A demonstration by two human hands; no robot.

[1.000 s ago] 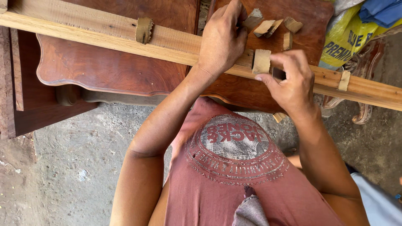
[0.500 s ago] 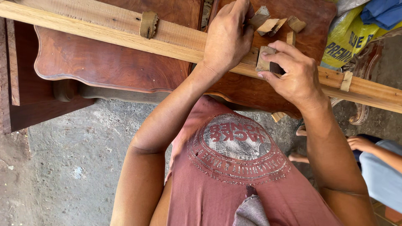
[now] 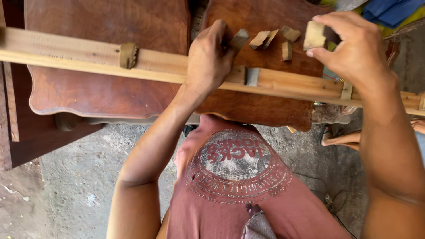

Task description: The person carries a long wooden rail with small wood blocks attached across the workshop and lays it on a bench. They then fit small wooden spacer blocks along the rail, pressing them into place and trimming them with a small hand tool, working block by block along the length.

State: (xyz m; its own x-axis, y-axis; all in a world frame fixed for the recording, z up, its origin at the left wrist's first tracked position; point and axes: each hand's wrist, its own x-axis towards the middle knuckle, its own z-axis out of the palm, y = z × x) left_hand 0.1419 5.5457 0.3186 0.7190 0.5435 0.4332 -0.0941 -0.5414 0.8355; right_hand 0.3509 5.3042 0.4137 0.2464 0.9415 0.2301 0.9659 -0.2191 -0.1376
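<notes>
A long pale wooden strip (image 3: pixel 79 57) lies across two dark reddish wooden panels (image 3: pixel 106 26). My left hand (image 3: pixel 210 57) rests on the strip near its middle, fingers curled around a small wooden piece (image 3: pixel 239 39). My right hand (image 3: pixel 354 46) is raised above the strip at the right and pinches a small tan wooden block (image 3: pixel 314 35). An empty notch (image 3: pixel 252 76) shows in the strip between my hands. Another small block (image 3: pixel 128 55) sits in the strip at the left.
Several small wooden offcuts (image 3: pixel 265 39) lie on the right panel (image 3: pixel 265 106) behind the strip. A further notch piece (image 3: pixel 346 90) sits at the strip's right. Below is rough concrete floor (image 3: pixel 66 190). A yellow sack and blue cloth (image 3: pixel 380 9) lie at top right.
My right hand has lifted the small block up off the strip and away to the right, leaving the notch open. My left hand stays on the strip. The view has shifted closer.
</notes>
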